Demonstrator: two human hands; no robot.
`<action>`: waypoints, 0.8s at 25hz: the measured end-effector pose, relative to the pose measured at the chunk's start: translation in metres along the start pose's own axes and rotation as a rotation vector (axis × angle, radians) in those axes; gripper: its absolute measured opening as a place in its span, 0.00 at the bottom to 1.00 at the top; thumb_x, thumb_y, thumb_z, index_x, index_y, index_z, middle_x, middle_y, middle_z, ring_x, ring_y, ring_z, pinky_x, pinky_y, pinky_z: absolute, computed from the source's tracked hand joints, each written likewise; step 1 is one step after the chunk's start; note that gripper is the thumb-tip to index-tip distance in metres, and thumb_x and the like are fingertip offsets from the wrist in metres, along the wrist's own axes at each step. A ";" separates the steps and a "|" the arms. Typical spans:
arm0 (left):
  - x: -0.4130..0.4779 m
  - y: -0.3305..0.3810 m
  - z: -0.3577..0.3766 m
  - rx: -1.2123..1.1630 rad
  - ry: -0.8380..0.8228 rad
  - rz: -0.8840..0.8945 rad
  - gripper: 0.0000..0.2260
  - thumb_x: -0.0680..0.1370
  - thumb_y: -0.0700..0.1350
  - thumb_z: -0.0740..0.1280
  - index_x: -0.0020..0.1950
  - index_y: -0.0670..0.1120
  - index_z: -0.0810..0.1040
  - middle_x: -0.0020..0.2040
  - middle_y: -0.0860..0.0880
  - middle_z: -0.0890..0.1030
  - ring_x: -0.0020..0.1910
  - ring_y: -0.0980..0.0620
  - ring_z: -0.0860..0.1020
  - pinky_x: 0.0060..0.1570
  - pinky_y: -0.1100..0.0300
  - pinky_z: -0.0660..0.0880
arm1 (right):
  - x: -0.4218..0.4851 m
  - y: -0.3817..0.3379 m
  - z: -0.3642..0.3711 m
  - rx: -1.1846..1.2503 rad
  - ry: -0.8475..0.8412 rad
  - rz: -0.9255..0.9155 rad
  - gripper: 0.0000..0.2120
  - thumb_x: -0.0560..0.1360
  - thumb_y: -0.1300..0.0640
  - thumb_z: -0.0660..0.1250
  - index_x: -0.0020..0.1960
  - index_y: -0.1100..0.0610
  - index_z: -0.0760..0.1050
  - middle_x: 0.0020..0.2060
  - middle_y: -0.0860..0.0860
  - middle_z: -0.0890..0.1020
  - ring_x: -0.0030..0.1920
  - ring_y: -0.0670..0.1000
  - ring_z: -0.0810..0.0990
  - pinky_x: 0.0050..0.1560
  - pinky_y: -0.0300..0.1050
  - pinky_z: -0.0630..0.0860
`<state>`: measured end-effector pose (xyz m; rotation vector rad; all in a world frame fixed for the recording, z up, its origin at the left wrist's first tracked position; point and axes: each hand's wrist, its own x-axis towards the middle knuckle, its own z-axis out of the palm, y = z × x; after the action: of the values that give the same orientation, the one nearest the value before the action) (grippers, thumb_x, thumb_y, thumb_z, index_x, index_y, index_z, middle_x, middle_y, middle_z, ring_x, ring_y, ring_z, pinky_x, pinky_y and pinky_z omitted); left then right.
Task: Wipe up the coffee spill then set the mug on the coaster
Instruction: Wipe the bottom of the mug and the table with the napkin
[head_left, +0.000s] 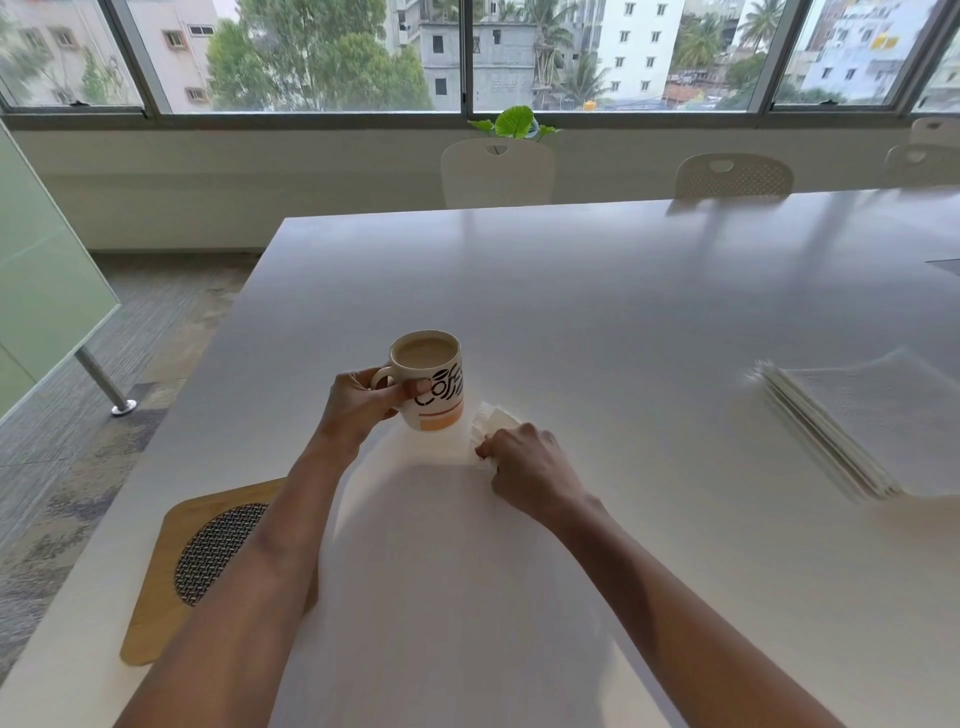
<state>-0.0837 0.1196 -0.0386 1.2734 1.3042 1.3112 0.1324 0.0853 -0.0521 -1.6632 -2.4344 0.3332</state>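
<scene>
A cream mug (434, 382) with black lettering and an orange band holds milky coffee. My left hand (363, 405) grips it by the handle and side, its base at or just above the white table (597, 312). Right beside the mug, my right hand (524, 467) presses a crumpled white tissue (491, 418) onto the tabletop. No brown spill shows around the tissue. A wooden coaster (171, 582) with a woven dark round insert lies at the near left corner, partly hidden by my left forearm.
A stack of white napkins (852, 426) lies at the right side of the table. White chairs (496, 174) stand along the far edge under the windows. The table's left edge drops to carpet, where a metal partition leg (104, 384) stands.
</scene>
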 end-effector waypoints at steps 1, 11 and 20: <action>0.000 0.000 0.000 0.000 0.000 0.000 0.09 0.68 0.41 0.79 0.31 0.53 0.84 0.31 0.56 0.83 0.39 0.56 0.83 0.44 0.58 0.81 | -0.002 0.000 0.001 -0.003 0.004 -0.005 0.26 0.69 0.66 0.60 0.63 0.50 0.78 0.60 0.54 0.81 0.58 0.61 0.79 0.55 0.50 0.78; 0.003 -0.004 0.002 0.017 -0.031 0.016 0.08 0.65 0.44 0.80 0.30 0.54 0.84 0.32 0.56 0.84 0.38 0.58 0.84 0.38 0.64 0.81 | -0.028 0.001 0.002 -0.024 0.064 -0.119 0.25 0.71 0.64 0.60 0.62 0.44 0.78 0.57 0.47 0.84 0.54 0.56 0.81 0.52 0.45 0.78; 0.003 -0.010 0.002 0.013 -0.046 -0.004 0.07 0.66 0.43 0.80 0.34 0.54 0.85 0.34 0.56 0.85 0.41 0.57 0.84 0.42 0.61 0.81 | -0.058 -0.001 0.001 0.111 0.111 -0.210 0.23 0.67 0.64 0.60 0.53 0.45 0.83 0.52 0.46 0.86 0.51 0.55 0.83 0.50 0.48 0.78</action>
<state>-0.0829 0.1235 -0.0487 1.3013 1.2846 1.2653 0.1521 0.0307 -0.0540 -1.3300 -2.4320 0.3298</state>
